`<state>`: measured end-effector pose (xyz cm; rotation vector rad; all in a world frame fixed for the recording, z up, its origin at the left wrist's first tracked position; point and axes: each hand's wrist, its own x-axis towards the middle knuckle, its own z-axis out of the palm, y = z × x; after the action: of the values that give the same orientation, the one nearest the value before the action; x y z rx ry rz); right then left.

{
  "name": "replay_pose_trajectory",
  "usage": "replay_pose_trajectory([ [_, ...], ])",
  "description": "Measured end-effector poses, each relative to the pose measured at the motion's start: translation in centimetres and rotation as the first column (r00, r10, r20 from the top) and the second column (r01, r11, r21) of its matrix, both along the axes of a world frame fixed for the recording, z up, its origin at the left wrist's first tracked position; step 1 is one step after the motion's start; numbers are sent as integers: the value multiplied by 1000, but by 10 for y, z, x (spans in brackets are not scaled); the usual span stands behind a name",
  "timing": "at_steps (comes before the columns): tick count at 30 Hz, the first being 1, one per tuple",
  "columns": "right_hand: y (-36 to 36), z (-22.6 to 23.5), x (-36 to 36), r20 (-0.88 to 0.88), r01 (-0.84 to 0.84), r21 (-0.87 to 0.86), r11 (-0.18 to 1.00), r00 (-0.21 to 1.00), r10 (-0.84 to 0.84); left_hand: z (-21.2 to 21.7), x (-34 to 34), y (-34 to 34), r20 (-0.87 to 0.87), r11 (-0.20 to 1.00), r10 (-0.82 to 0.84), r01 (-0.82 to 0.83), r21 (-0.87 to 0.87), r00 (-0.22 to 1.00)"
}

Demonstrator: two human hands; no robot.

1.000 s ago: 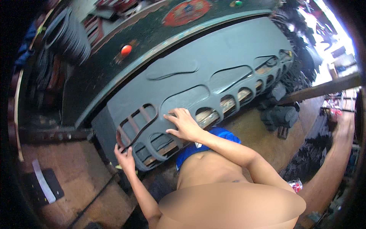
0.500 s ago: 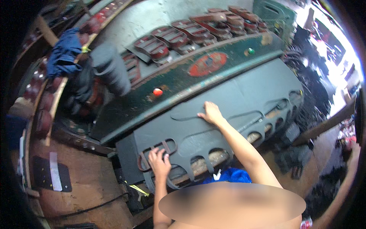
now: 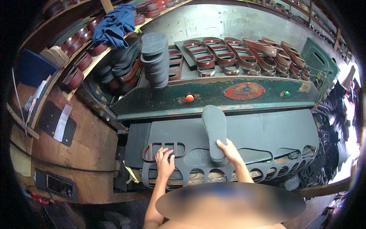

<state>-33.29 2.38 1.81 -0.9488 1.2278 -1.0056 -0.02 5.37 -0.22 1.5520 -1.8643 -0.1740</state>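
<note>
A flat grey rubber shoe sole (image 3: 214,129) is in my right hand (image 3: 230,152), thumb on top near its narrow end. It is raised over a dark grey rubber sheet (image 3: 263,126) with sole-shaped holes along its near edge. My left hand (image 3: 165,164) is at a brown, sole-outline cutting die (image 3: 148,152) with crossbars. Its fingers curl over the crossbars of the die, which lies flat on the sheet's left part. One cut outline near the sheet's middle is partly covered by the sole and my right hand.
Behind the sheet stands a green machine beam (image 3: 167,102) with an orange knob (image 3: 189,98) and a green button (image 3: 287,94). Several more dies (image 3: 225,53) rest on top beside a stack of grey soles (image 3: 154,57). Left are a wooden board (image 3: 91,152) and a blue cloth (image 3: 114,26).
My right hand has come back toward me and lifted the sole from the sheet. The left hand stays at the die. The view has turned and levelled.
</note>
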Motion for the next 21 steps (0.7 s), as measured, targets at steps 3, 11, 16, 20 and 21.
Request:
replay_pose_trajectory([
  [3, 28, -4, 18, 130, 79, -80, 994, 989, -69, 23, -44, 19, -222, 998, -51, 58, 28, 974],
  [11, 60, -3, 11, 230, 170, -196, 966, 965, -124, 86, -151, 26, -597, 801, -99, 419, 427, 796],
  [16, 80, -12, -70, 180, 197, -202, 959, 970, -161, 153, -169, -59, -761, 940, -166, 335, 72, 628],
  [20, 96, -37, -122, -142, 365, -143, 920, 912, -384, 216, -199, -181, -781, 969, -238, 191, -154, 577],
  [21, 102, -43, -134, -297, 373, -180, 910, 861, -412, 224, -211, -209, -773, 956, -292, 153, -249, 564],
])
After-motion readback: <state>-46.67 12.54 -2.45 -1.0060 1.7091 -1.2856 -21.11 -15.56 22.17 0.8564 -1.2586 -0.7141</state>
